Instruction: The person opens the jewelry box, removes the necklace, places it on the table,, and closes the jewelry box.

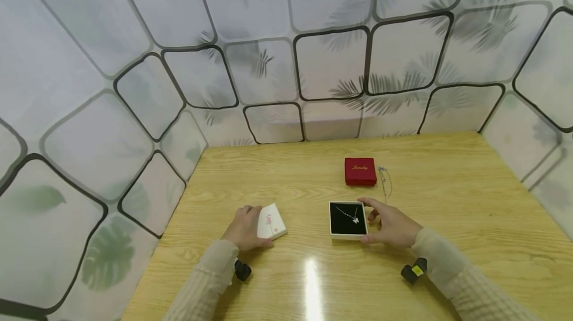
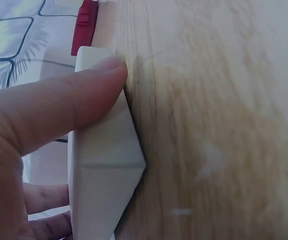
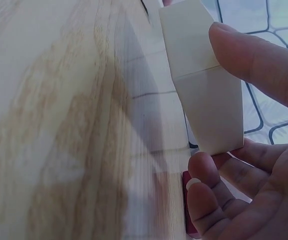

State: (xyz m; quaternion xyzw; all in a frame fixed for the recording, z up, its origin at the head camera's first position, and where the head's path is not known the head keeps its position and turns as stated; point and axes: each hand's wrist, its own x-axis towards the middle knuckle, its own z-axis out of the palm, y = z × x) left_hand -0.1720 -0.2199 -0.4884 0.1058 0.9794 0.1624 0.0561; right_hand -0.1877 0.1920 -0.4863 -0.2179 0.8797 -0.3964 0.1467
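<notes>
My left hand (image 1: pixel 243 229) grips a white box lid (image 1: pixel 270 222) printed with a pink flower, low over the table or on it. Its thumb presses a side wall of the lid (image 2: pixel 104 145) in the left wrist view. To the right, a small white jewelry box (image 1: pixel 348 237) lies with its top off, a black pad inside. On the pad is a necklace (image 1: pixel 355 220) with a pale pendant, apparently butterfly-shaped. My right hand (image 1: pixel 389 224) pinches this box at its right side, thumb at the near corner and fingers at the far one.
Behind the white box sits a closed red jewelry box (image 1: pixel 360 170) with gold lettering. Beside it a thin silvery chain (image 1: pixel 381 170) lies loose on the wooden table (image 1: pixel 268 176). A patterned curtain-like backdrop (image 1: pixel 331 67) borders the table at the back and sides.
</notes>
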